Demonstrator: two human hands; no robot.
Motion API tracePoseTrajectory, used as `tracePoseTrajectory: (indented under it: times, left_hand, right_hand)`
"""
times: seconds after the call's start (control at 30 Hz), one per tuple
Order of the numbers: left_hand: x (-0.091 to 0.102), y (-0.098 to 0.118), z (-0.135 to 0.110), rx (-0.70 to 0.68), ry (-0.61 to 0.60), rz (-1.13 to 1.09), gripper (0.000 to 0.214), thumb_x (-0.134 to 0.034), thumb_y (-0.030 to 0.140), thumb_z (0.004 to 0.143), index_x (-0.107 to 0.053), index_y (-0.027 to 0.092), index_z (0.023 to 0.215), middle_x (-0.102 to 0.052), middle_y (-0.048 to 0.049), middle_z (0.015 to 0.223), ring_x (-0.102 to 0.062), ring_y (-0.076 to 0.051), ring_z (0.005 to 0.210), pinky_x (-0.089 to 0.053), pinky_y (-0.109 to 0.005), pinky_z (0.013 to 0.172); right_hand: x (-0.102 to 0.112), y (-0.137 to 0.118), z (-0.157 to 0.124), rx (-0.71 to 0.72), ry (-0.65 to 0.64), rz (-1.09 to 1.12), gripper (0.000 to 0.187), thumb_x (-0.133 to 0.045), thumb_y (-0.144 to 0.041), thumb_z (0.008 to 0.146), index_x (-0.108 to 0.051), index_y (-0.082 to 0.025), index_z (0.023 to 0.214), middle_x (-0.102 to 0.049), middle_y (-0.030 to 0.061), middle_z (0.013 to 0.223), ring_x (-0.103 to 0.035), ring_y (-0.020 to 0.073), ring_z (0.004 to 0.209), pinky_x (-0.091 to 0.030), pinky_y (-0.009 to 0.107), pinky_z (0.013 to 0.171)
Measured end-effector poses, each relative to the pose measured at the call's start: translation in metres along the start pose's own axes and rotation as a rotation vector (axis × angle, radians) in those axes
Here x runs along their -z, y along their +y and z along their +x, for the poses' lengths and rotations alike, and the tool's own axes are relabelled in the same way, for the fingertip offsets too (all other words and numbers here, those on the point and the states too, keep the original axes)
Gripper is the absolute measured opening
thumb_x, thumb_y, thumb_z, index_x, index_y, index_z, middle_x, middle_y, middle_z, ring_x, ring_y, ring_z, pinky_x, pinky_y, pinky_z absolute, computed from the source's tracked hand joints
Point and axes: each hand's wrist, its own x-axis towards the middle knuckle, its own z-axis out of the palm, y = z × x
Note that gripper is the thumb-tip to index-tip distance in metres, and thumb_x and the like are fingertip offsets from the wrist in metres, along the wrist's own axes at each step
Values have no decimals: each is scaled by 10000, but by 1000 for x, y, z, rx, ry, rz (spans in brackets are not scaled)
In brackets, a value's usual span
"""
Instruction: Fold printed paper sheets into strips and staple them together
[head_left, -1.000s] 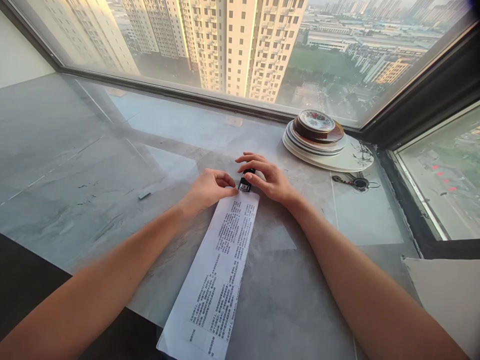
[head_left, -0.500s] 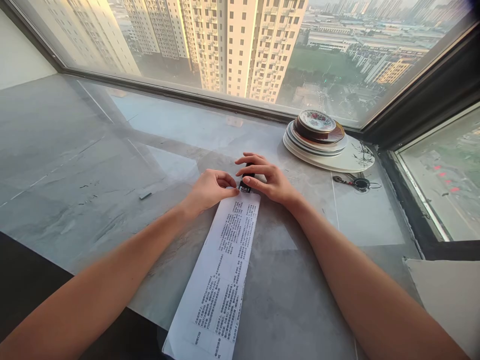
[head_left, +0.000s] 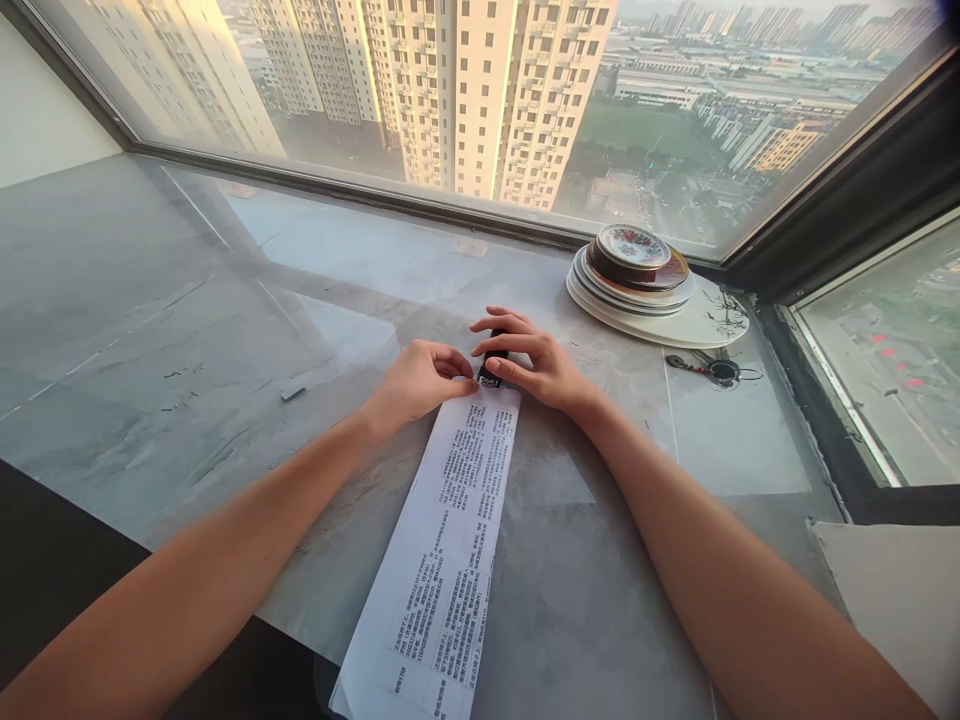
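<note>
Near right, a white sheet (head_left: 892, 600) lies at the edge of the view; its purpose cannot be determined. Near centre, a long strip of printed paper (head_left: 442, 560) runs from near to far across the grey counter (head_left: 577, 570), its near left corner reaching past the counter's near edge. The print is too small to read.

At the strip's far end, the left hand (head_left: 412, 385) has thumb and forefinger pinched together on the far left corner. The right hand (head_left: 541, 368) holds a small black device (head_left: 490, 374) between thumb and forefinger, the other fingers spread and lifted. The device, apparently a stapler, stands at the far edge of the paper; whether its mouth encloses that edge is not visible.

Status, as judged: paper and device have been brought together and both are steadied. No fastening can be made out on the paper; whether any pressing has been done cannot be told. Closing the device and releasing the paper appear outstanding.

Left of the hands, a small grey bar (head_left: 293, 394) lies apart, unattended. Farther right are keys (head_left: 721, 372), then a stack of plates (head_left: 634, 285) beside the window frame (head_left: 360, 197).
</note>
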Motion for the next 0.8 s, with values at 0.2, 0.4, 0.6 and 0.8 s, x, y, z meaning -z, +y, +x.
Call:
tracePoseTrajectory:
  times: [0.2,0.4,0.6,0.8]
  left_hand:
    - [0,4,-2,5,0,13,174,-828,344,728,-787,222,845,-783,-43,841,-752,-246,869,-584,-362,778]
    - [-1,8,-4,-22,6,22,158,-812,332,738,-794,229,856,-790,-37,885,-755,-243,897,-589,-356,815]
    - [0,9,-6,-6,31,45,148,-805,329,742,-807,233,854,-797,-25,894,-754,-228,854,-597,-349,824]
    - [2,8,-6,44,-1,17,192,-803,362,753,-810,230,892,-799,-33,882,-757,-236,858,-599,-347,807]
  right_hand:
    - [0,1,0,8,-18,-22,257,-628,-461,968,-784,-293,1083,-643,44,1357,-385,310,1485,-334,532,1226]
    - [0,2,0,33,-23,-53,232,-648,-448,956,-794,-301,1060,-654,47,1319,-406,320,1456,-329,548,1213]
    - [-4,2,-2,87,-38,-127,183,-669,-409,944,-811,-320,1017,-684,48,1213,-434,318,1388,-313,560,1200]
    - [-6,4,-3,119,-65,-182,185,-660,-414,946,-806,-343,1035,-669,27,1247,-389,316,1407,-214,585,1231]
